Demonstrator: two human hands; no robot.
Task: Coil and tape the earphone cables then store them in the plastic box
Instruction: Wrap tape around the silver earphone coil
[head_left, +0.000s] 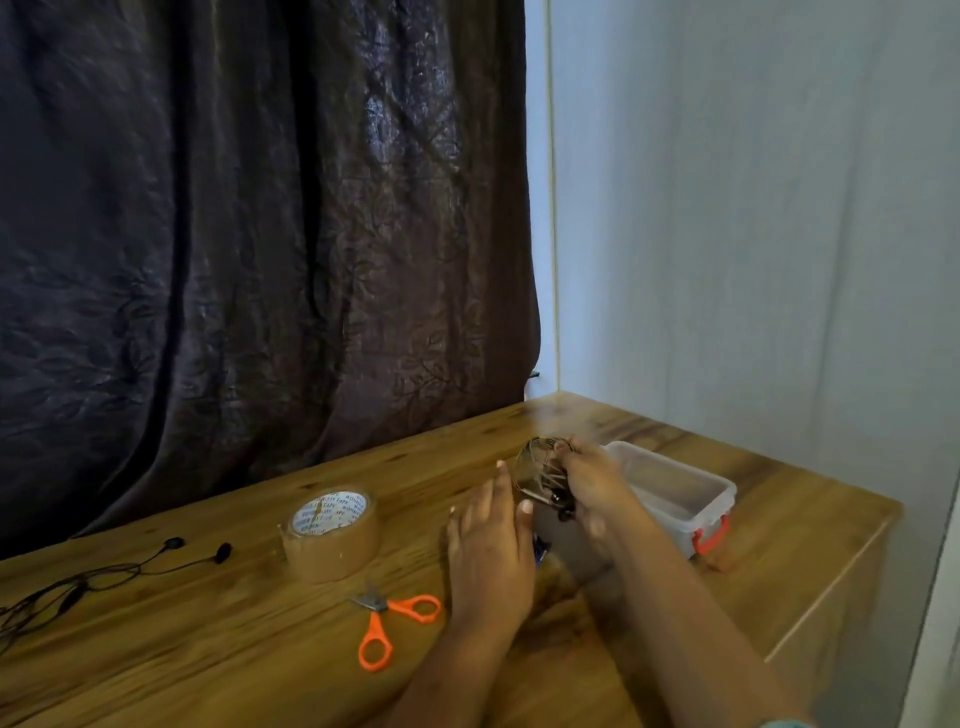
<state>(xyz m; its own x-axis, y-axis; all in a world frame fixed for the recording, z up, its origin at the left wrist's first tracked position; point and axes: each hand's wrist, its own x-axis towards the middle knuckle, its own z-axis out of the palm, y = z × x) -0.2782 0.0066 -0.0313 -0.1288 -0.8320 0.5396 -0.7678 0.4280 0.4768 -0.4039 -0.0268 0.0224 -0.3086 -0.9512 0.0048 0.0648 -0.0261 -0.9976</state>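
Grips a coiled earphone cable (535, 467) in the right hand (592, 483), fingers curled round the loops, just beside the open plastic box (675, 493). Holds the left hand (488, 540) flat, fingers straight, close to the coil; cannot tell whether touching. Works at a wooden table (208, 649) with a second earphone cable (104, 571) lying loose at its far left, a tape roll (332, 535) and orange scissors (395, 618) between that and the hands.

**Room fixtures and furniture**

Counter (208, 649): brown wood grain, with a lighter side panel at the right end.
Curtain (234, 234): dark, leaf-patterned, creased, hanging behind the counter's far edge.
Wall (753, 208): pale, plain, right of the curtain, meeting the counter's far corner.
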